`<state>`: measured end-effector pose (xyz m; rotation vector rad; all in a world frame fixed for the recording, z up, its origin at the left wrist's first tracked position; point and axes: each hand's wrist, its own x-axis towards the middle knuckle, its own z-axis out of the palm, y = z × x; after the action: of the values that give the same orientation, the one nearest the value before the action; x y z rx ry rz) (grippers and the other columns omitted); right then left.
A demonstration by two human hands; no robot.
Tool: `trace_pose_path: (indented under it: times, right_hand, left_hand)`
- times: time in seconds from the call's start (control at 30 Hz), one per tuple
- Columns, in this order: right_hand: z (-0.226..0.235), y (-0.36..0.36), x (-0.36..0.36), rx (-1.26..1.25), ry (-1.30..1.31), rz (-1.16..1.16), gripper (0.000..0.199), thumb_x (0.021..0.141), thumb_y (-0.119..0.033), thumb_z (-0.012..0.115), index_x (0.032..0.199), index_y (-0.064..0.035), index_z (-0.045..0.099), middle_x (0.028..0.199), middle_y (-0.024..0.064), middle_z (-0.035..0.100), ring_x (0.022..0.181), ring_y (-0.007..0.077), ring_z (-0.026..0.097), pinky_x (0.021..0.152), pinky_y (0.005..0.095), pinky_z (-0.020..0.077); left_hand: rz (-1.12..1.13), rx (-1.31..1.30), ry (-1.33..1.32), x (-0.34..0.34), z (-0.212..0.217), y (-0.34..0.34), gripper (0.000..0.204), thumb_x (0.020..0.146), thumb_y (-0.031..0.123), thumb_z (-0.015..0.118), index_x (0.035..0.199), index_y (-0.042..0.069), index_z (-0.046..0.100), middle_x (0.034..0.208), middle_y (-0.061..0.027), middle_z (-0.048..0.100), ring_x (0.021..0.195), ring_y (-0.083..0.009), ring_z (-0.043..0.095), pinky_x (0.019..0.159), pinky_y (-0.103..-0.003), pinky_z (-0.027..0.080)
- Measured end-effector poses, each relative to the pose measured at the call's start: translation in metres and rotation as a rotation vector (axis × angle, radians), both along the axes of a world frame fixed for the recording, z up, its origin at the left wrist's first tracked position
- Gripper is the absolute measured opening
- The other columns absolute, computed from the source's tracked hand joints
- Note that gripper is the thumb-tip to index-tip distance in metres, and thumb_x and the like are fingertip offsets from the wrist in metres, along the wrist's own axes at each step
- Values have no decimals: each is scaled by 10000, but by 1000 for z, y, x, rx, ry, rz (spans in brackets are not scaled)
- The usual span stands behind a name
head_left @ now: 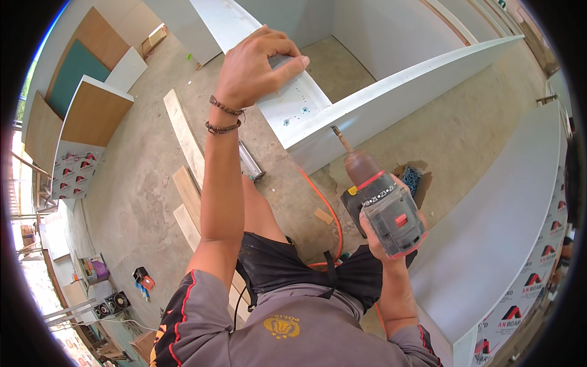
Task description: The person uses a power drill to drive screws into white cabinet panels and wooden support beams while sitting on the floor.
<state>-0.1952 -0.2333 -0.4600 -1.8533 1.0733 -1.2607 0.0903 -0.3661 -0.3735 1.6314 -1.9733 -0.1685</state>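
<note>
White laminated board (306, 101) forms the joint being worked on, where a short panel meets a long side panel (416, 82) running off to the far right. The left hand (254, 67) presses down on the near end of the short panel, fingers curled over its edge and thumb flat on its face, just beside a cluster of screw heads (296, 113). The right hand (391, 235) is clenched round the grip of a grey and red cordless drill (385, 205), held near the middle of the scene, above the concrete floor (134, 183).

The drill's long axis runs from the near right to the far left, bit (340, 139) leading, its tip close to the corner of the joint but apparently not yet touching.

Judging from this, the bit could skate off the slick laminate if it meets the face at a slant, and the steadying fingers lie close to its path. An orange cord (321, 196) trails across the floor by the knees (easy to snag), beside an open box of screws (413, 180).
</note>
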Motion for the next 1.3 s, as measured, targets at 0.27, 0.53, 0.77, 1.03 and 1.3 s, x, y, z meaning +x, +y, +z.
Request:
trace_pose_path:
  times: [0.27,0.53,0.77,1.03,1.3]
  right_hand:
    - [-8,-3,9,-56,-65,-37,534,752,-60,728,1255,31,573,1202,137,655,1012,218,682,875,298,522]
    - [-3,-6,0,-47,-101,14,582,711,-53,757,1261,22,584,1180,138,675,975,220,694,865,285,520]
    - [10,-18,-14,60,-184,113,682,636,-37,753,1297,-39,587,1189,120,678,960,202,693,855,267,505]
    - [-13,-9,-28,81,-318,150,634,685,-21,739,1297,-38,575,1189,102,675,996,192,671,884,274,496]
    - [-68,-4,-129,209,-564,-445,460,813,-21,718,1243,-5,555,1131,101,641,873,173,647,814,319,545]
  left_hand:
    - [-21,-8,-3,1,-3,-2,296,806,382,664,827,91,713,847,10,615,828,-165,590,774,-299,462]
    - [9,17,29,-9,3,3,269,798,349,657,821,86,708,846,6,614,834,-151,583,781,-293,460]
    - [-39,27,49,-9,3,2,257,806,308,662,795,53,694,834,-5,607,822,-140,560,764,-296,453]
    - [-130,-254,-13,2,4,2,174,910,170,636,1003,51,722,1004,-60,678,1034,-207,608,917,-303,457]
    - [-264,-275,288,-141,-99,137,72,855,9,616,858,15,687,738,-92,617,719,-219,593,682,-330,483]
